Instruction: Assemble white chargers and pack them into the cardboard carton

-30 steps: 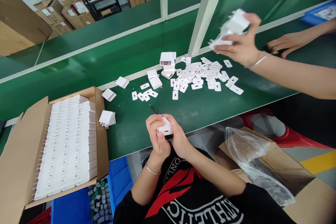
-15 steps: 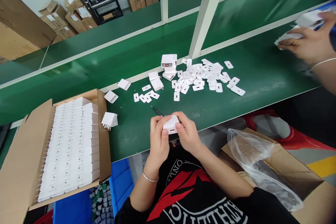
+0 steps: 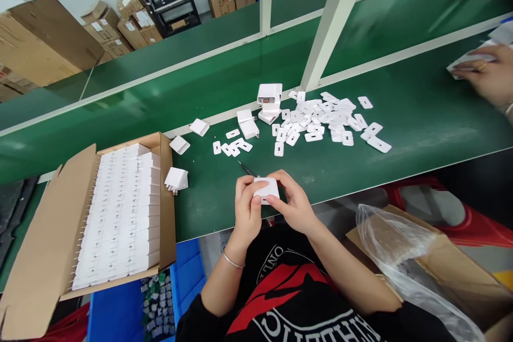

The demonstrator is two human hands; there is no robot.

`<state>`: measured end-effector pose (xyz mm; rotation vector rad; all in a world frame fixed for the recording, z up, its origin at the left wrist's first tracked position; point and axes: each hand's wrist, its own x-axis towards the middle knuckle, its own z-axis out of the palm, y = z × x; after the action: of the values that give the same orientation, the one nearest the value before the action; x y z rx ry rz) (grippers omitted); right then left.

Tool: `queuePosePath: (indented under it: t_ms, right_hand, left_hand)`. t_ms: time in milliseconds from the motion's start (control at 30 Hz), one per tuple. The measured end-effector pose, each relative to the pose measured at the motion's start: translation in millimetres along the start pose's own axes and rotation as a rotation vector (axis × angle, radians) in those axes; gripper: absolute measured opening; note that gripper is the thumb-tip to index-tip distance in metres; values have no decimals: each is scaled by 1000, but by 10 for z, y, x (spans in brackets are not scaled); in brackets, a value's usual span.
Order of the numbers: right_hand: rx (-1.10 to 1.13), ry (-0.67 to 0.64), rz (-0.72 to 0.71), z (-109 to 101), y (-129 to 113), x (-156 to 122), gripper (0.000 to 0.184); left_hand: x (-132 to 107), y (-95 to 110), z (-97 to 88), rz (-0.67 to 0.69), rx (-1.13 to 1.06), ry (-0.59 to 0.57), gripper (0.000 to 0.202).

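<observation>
Both my hands grip one white charger (image 3: 266,188) at the near edge of the green bench (image 3: 208,192). My left hand (image 3: 247,207) wraps its left side, thumb on the front face. My right hand (image 3: 294,204) pinches its right side with thumb and fingers. A thin dark tool (image 3: 247,169) lies on the bench just beyond my hands. Several white flat labels (image 3: 320,117) are scattered farther back, with a few loose chargers (image 3: 267,101) near them.
An open cardboard box (image 3: 48,235) full of white chargers sits at the left. A loose charger (image 3: 177,179) lies beside it. A white post (image 3: 332,21) rises behind the labels. Another person's hand (image 3: 487,72) rests at the far right. A box with a plastic bag (image 3: 401,256) stands lower right.
The other person's hand has withdrawn from above the label pile to the far right edge. My hands have turned the charger slightly and still hold it.
</observation>
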<state>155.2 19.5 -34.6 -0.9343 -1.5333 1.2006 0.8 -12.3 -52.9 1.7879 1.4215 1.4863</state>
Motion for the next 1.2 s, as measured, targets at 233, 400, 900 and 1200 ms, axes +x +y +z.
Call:
queuePosePath:
  t_ms: [233,400,900,1200]
  right_hand:
    - [23,-86,60,-10,38,10,33]
    - [42,-53,0,-38,19,11,35]
    - [38,115,27,71,142,30,49]
    - [17,-7,-87,-50,136,-34,43]
  left_hand:
    - [-4,-63,-54,0,-4,-12,45]
    - [12,-63,-72,17,-28,-39,53]
    - [8,-278,35,91,90,18,40]
    - [77,-150,-254,-30,59,-204,33]
